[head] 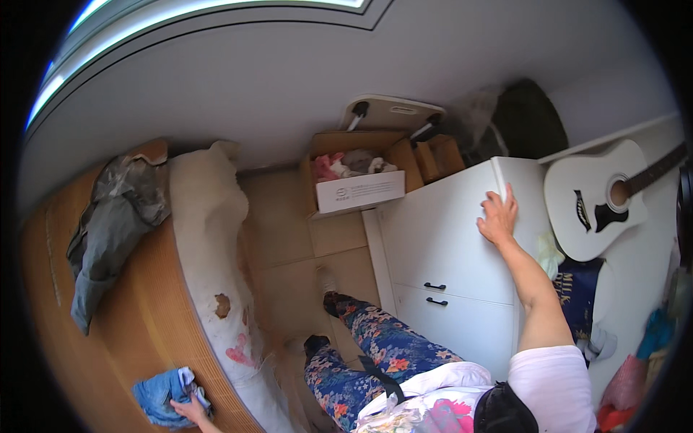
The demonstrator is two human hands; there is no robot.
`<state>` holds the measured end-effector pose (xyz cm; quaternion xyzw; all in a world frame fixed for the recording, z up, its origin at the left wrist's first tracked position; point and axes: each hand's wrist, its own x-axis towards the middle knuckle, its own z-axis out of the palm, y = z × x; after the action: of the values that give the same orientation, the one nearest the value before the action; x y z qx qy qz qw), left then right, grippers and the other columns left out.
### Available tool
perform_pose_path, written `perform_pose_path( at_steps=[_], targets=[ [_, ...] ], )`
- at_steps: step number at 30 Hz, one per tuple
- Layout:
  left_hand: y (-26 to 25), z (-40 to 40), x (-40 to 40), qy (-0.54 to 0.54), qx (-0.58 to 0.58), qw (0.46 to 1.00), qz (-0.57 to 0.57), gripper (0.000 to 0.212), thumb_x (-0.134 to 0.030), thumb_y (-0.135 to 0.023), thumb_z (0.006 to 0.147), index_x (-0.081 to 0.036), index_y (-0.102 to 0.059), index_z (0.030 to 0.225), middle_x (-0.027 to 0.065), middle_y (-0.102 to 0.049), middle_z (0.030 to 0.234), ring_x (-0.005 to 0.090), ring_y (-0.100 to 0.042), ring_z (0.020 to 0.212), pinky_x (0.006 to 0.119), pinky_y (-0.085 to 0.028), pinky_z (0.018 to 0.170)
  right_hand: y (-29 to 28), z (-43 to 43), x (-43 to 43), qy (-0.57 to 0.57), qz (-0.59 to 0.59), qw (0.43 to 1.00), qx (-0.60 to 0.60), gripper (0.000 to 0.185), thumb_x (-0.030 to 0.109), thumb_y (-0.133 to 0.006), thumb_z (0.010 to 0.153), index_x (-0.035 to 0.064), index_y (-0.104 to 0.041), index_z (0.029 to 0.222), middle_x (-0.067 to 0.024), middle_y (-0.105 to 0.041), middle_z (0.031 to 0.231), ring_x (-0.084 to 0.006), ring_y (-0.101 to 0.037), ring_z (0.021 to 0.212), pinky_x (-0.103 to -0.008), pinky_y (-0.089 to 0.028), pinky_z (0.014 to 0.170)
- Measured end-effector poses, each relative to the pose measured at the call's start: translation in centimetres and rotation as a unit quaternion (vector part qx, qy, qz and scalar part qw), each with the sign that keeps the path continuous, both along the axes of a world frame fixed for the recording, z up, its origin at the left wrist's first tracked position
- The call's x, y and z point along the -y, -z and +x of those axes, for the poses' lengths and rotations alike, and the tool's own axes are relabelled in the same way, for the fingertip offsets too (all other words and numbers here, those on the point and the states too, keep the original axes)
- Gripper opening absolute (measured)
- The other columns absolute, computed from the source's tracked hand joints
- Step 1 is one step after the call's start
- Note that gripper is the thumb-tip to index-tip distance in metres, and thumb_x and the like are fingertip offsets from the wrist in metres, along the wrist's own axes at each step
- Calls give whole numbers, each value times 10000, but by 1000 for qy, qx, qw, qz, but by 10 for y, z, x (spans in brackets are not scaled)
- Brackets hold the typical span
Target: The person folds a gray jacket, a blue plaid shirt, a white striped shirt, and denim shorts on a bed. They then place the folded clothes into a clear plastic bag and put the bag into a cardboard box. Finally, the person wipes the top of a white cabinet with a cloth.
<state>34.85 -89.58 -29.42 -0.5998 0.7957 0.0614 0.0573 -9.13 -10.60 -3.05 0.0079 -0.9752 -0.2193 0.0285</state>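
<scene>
Down at the lower left, my left hand (190, 409) grips the near side of a folded blue denim garment (161, 397), which lies on a bed mat of brown slats (124, 325). Part of that hand's grip is hidden by the cloth. My right hand (499, 217) reaches far out to the right, its fingers spread over the top edge of a white cabinet (449, 233); it holds no loose thing. Two black handles (436, 286) sit on the cabinet's front.
A grey-green garment (116, 238) with clear plastic lies farther up the mat. Torn white cloth (216, 260) covers the bed's side. An open cardboard box (360, 189) of cloths stands by a folding table (398, 112). A white guitar (593, 197) lies right of the cabinet.
</scene>
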Motion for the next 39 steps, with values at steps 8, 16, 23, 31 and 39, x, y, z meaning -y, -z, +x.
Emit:
perform_pose_path(
  at_steps=[8,16,23,31,39],
  targets=[
    [-60,-54,-96,46,101,967,-231,679,-463,-556,820,17,-413,1279,248,-479,1224,380,-431,1161,428,-352,988,-22,-30,-29,-15,-107,992,-60,326,149,-673,686,101,-612,1003,-99,-500,1188,-319,-378,1184,-435,-322,973],
    [-48,-108,-211,257,-121,956,-74,520,-208,-607,784,-1,-460,1239,221,-493,1207,349,-453,1146,403,-377,958,-33,-80,-64,-78,-176,979,-65,452,139,-667,688,95,-544,1120,-120,-463,1154,-298,-429,1074,-392,-361,927],
    [-63,-382,-507,415,-234,753,454,190,-133,-570,841,-25,-629,986,131,-620,957,246,-605,889,323,-464,803,-27,-87,-86,-70,-293,950,-86,399,117,-660,667,102,-590,1060,-115,-461,1126,-282,-422,1059,-389,-355,910],
    [-65,-631,-760,525,-270,685,428,261,-279,-593,841,-36,-602,936,172,-641,812,347,-618,731,413,-483,645,-30,-98,-93,-77,-378,918,-94,401,89,-696,595,127,-615,986,-95,-492,1085,-294,-451,1015,-402,-367,879],
    [-14,-677,-818,552,-216,718,364,315,-312,-609,822,-25,-541,935,158,-655,826,351,-627,711,394,-495,651,-32,-100,-103,-54,-411,906,-86,395,93,-693,606,177,-617,985,-51,-486,1096,-261,-468,1011,-390,-361,857]
  ],
)
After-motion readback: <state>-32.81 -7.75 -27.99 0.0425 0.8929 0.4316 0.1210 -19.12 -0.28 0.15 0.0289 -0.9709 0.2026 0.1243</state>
